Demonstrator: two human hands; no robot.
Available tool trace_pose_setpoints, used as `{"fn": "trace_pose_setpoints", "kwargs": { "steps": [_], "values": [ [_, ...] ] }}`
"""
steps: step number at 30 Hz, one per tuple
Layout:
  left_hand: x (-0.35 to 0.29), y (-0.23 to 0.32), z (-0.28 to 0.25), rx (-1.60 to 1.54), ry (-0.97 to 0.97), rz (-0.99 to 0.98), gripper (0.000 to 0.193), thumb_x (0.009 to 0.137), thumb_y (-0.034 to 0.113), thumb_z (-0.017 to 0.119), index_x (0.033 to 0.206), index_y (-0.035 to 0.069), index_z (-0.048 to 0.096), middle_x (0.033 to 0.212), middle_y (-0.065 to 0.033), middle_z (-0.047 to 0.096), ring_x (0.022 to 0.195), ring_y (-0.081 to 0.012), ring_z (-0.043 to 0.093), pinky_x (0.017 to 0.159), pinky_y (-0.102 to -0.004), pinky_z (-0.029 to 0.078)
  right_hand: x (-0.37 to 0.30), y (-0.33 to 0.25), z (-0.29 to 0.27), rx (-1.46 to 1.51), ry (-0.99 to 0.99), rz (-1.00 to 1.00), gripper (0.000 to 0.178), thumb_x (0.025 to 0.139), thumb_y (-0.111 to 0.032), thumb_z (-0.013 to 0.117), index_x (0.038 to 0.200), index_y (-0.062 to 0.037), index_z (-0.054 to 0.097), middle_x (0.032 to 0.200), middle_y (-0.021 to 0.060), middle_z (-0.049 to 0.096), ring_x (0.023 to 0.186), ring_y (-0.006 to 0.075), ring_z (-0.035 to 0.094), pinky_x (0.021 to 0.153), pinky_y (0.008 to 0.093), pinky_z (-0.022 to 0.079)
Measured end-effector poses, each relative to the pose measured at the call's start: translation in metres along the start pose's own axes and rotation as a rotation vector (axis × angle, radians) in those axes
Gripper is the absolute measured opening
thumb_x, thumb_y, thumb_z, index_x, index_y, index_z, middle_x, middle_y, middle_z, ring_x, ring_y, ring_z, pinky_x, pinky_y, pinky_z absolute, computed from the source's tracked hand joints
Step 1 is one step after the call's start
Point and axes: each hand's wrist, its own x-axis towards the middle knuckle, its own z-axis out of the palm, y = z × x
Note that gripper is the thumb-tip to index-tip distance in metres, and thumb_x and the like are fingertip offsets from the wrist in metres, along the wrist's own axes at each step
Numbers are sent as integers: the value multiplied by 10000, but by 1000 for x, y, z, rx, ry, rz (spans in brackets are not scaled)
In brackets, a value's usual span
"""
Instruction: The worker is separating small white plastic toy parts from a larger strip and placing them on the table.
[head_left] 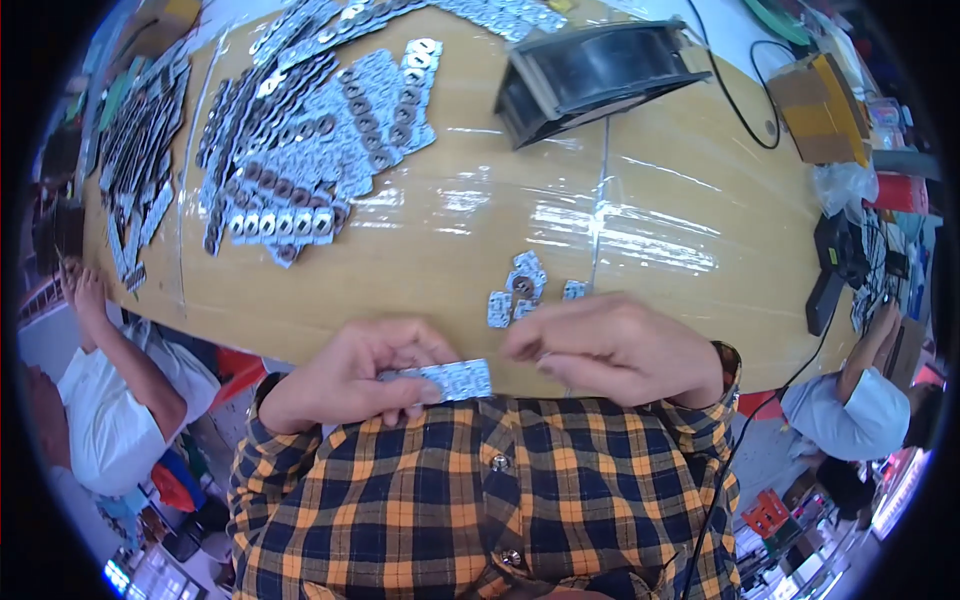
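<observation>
My left hand [375, 372] holds a short strip of small circuit boards [462, 380] level, close in front of my plaid shirt. Its thumb lies on top and the fingers are underneath. To the right of the strip's free end is my right hand [620, 350], fingers curled in toward the thumb. Whatever those fingertips may hold is hidden. Just beyond the right hand lie several single small boards [499, 309], one bearing a round dark part [523, 286]. Another single board [575, 290] is partly covered by that hand.
Many board strips [285, 222] with round metal parts are heaped at the far left, beside a stack of strips [145, 150]. A black fan [605, 75] stands at the back. A cardboard box [820, 110] and cables are at right. Co-workers [125, 400] sit on both sides.
</observation>
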Motion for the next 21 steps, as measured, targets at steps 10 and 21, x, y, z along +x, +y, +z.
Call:
{"fn": "trace_pose_setpoints", "kwargs": {
  "steps": [10,21],
  "values": [
    [46,-7,11,284,118,634,219,919,33,605,1124,-23,553,918,-53,667,758,-60,630,626,-178,491,-8,-4,-20,10,476,459,278,991,-175,500,932,46,658,754,58,639,645,86,605,558,197,474],
    [65,71,7,286,112,591,163,893,76,669,1014,-32,650,812,-38,678,668,-57,643,556,-160,478,-6,-5,-12,338,627,271,329,1018,-227,478,795,-9,582,711,33,619,583,68,577,525,198,454]
  ]
}}
